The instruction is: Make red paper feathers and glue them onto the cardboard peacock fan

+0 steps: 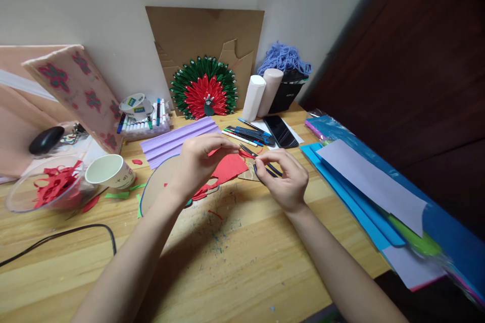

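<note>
My right hand (288, 179) is closed, thumb and finger pinching a thin red strip (248, 154). Black-handled scissors (273, 169) show behind and between those fingers; whether the hand also touches them is unclear. My left hand (199, 161) hovers to the left with its fingers drawn together, their tips close to the strip's other end. What they hold, if anything, is hidden. Beneath the hands lie a red paper piece (233, 167) and a round cardboard piece (157, 181) with a blue edge, partly covered by my left arm.
A clear bowl (17, 202) of red scraps and a paper cup (108, 171) stand left. Behind are purple folded paper (178, 140), pens (250, 133), a phone (281, 131) and a green-red peacock craft (204, 88) against cardboard. Coloured sheets (371, 186) lie right; a black cable (76, 228) crosses front left.
</note>
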{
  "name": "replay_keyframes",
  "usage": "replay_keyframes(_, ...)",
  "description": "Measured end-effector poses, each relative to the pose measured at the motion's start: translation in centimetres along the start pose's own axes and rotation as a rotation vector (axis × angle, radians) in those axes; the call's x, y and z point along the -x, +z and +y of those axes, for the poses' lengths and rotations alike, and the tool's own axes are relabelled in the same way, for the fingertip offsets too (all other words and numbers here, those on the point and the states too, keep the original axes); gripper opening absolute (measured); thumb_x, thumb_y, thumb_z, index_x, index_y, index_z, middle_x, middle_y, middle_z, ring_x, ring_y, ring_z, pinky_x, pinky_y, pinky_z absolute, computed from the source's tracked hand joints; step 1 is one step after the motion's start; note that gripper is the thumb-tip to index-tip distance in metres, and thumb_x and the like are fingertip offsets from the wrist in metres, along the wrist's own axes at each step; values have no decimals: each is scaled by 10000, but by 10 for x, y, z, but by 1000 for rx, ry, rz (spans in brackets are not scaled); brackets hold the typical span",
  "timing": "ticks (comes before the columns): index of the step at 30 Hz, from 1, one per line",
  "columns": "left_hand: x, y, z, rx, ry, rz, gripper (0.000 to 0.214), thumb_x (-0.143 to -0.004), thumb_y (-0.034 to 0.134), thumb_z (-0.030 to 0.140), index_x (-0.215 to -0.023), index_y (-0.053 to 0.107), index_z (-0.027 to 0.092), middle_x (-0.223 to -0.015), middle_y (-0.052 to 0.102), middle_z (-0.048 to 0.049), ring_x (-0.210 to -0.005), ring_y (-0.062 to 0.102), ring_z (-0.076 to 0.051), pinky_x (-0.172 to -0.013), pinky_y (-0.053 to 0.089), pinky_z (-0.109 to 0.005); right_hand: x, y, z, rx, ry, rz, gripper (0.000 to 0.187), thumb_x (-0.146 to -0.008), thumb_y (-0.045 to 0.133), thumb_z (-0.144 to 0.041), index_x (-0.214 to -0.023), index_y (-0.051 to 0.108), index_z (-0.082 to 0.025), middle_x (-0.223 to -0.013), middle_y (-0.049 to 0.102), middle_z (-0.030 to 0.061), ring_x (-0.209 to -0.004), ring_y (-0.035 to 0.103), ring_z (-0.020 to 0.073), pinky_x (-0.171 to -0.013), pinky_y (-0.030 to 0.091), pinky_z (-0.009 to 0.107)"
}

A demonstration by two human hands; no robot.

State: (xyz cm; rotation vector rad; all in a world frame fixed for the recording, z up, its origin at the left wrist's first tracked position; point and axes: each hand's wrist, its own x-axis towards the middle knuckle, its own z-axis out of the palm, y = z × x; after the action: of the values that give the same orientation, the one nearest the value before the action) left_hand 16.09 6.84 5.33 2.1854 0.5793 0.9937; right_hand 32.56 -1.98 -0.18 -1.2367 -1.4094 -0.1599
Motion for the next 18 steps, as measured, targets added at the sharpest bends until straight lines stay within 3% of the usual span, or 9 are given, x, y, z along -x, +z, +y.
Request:
replay_keyframes(8, -1, 3, 2, -69, 10, 13, 142, -843, 553, 173, -830, 692, 196, -837, 706, -44, -782, 630, -135, -734, 487, -249, 1, 1, 0, 8, -1, -7, 112, -768, 625, -97, -798, 625, -205, -721, 636, -2, -657, 592, 133, -639, 499, 282)
replay_keyframes(12, -4, 6, 2, 73, -184, 72, 115, -823, 585, 216, -828, 682, 155, -827, 710, -62, -774, 646, -140, -740, 503, -254, 1, 1, -1, 12, -2, 8, 116, -766, 626, -92, -797, 621, -203, -720, 636, -3, -653, 592, 134, -633, 499, 279)
replay_keyframes(18, -6, 12, 8, 356, -401, -3, 144, -748, 673, 262, -774, 658, 121, -787, 713, -57, -729, 659, -135, -687, 522, -235, 2, 1, -1, 32, -57, -4, 136, -760, 634, -77, -823, 625, -197, -735, 641, 11, -669, 598, 139, -655, 503, 289)
